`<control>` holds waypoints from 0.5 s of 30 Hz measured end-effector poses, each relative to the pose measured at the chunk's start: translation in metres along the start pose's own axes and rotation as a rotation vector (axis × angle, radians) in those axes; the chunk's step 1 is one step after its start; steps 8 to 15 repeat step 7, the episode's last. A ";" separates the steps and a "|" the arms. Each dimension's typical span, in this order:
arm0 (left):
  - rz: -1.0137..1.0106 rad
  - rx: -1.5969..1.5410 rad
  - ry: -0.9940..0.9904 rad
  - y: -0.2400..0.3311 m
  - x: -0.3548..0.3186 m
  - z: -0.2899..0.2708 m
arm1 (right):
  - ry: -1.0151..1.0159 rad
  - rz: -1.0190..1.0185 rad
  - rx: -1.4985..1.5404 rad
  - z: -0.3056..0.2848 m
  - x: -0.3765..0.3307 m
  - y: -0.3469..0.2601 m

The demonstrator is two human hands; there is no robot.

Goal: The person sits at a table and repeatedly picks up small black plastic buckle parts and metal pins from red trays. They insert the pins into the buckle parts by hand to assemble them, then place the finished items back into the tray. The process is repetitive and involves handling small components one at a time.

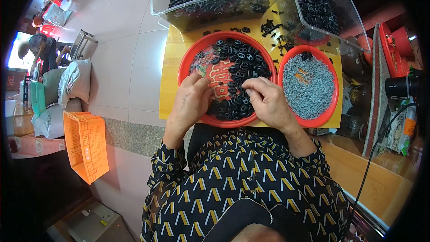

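A round red tray [183,64] in front of me holds many small black oval plastic pieces [242,56] with two holes each, heaped mostly along its right and lower sides. My left hand [191,101] hovers over the tray's left part, its fingers curled together; whatever they hold is hidden. Over the right part, my right hand [267,100] pinches thumb and forefinger together among the black pieces, and what lies between the fingertips is too small to make out. Just to the right stands a second red tray [334,101] full of small silvery screws [307,89].
Two clear plastic bins [219,1] [342,15] with black parts stand at the back of the yellow table [172,85]. Loose black parts [269,28] lie between them. An orange crate [87,145] and stuffed sacks [75,83] are on the left; another person [42,47] bends over farther off.
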State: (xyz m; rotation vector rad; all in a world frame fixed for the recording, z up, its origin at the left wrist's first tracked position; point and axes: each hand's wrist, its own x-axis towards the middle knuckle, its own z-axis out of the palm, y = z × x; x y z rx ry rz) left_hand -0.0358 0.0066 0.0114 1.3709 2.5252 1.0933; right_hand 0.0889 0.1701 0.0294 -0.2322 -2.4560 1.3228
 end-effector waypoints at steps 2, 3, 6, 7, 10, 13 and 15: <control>-0.002 0.022 0.021 -0.005 0.003 0.000 | -0.041 0.045 0.036 -0.001 -0.002 -0.001; -0.007 0.040 0.025 -0.009 0.003 0.001 | -0.051 0.062 0.052 0.000 -0.004 -0.001; 0.044 0.040 0.033 -0.011 0.011 0.004 | -0.112 0.182 0.179 0.000 -0.007 0.000; 0.068 0.031 0.036 -0.008 0.014 0.006 | -0.142 0.233 0.235 0.000 -0.008 0.000; 0.068 0.031 0.036 -0.008 0.014 0.006 | -0.142 0.233 0.235 0.000 -0.008 0.000; 0.068 0.031 0.036 -0.008 0.014 0.006 | -0.142 0.233 0.235 0.000 -0.008 0.000; 0.068 0.031 0.036 -0.008 0.014 0.006 | -0.142 0.233 0.235 0.000 -0.008 0.000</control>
